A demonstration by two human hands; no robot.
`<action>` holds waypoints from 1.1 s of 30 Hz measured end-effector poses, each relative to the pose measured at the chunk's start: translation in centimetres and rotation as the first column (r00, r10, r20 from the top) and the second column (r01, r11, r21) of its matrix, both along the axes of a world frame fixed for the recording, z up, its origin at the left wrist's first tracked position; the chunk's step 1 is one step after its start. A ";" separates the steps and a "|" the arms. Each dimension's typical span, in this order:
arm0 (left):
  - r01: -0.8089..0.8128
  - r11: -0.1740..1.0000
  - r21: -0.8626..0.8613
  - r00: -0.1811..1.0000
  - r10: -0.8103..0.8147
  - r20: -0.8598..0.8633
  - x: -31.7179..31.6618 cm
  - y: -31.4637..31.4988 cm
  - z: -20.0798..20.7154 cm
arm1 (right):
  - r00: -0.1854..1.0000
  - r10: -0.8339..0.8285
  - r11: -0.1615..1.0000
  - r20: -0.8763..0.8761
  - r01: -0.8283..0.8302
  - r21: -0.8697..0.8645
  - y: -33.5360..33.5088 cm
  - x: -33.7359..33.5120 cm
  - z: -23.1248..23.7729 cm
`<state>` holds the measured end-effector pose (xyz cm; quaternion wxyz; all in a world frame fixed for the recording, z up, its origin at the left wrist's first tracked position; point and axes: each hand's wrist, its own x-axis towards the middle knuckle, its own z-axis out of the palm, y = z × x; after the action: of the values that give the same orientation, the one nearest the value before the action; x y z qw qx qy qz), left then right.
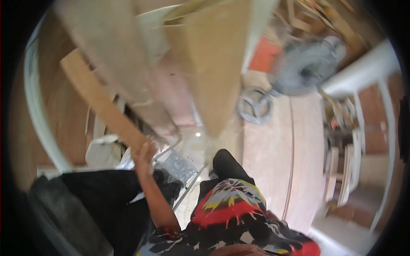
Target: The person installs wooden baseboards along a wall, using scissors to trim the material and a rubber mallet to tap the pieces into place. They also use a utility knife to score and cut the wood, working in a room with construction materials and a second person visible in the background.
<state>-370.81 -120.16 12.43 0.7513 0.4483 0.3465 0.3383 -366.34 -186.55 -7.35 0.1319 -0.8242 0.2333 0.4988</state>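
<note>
My left hand [143, 154] reaches out to the left, its fingers closed round the near end of a long, narrow wooden board [96, 98]. The board slants away from me toward the far left, its other end raised near a wide, pale wood panel [115, 55]. Dark cloth or a bag [98, 200] lies just below my left forearm. Beside the hand stands a metal frame with a grey flat top [177, 166]. My right hand is out of view. Motion blurs parts of the picture.
Large wood sheets [218, 55] stand ahead. To the right, a long pale worktop [273, 153] carries a grey fan [303, 68] with a round base [255, 105], near an orange-red piece [265, 54]. Shelving with stacked boards [348, 170] stands at far right. A white post [40, 102] curves at left.
</note>
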 end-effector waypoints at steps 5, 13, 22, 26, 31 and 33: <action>0.204 0.979 -0.012 0.977 -0.204 -0.058 3.9 -2.7 4.3 | 0.973 -0.220 0.975 -0.075 0.218 -0.041 -6.0 -5.5 0.8; -0.060 0.854 0.517 0.985 0.134 -0.106 12.5 -14.4 3.2 | 0.873 -0.486 0.869 -0.029 0.479 -0.126 -13.4 -8.2 -1.7; 0.308 0.658 0.687 0.900 0.033 -0.434 27.5 -33.9 15.5 | 0.795 -0.600 0.800 -0.093 0.598 -0.052 -22.6 2.9 0.1; 0.404 0.750 0.524 0.893 -0.199 -0.403 35.0 -47.8 22.1 | 0.814 -0.580 0.814 -0.029 0.581 0.023 -27.1 11.4 6.9; 0.818 0.416 0.397 0.573 -0.538 -0.618 45.6 -60.4 26.5 | 0.720 -0.315 0.943 0.618 0.312 0.118 -31.7 19.8 10.3; 0.877 0.334 0.344 0.478 -0.675 -0.562 49.8 -62.6 22.5 | 0.574 -0.322 0.936 0.753 0.311 0.164 -31.6 28.1 16.3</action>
<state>-320.98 -182.76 34.96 0.5694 0.8166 0.0756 -0.0574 -338.27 -218.17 8.99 0.3108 -0.9009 0.2948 0.0695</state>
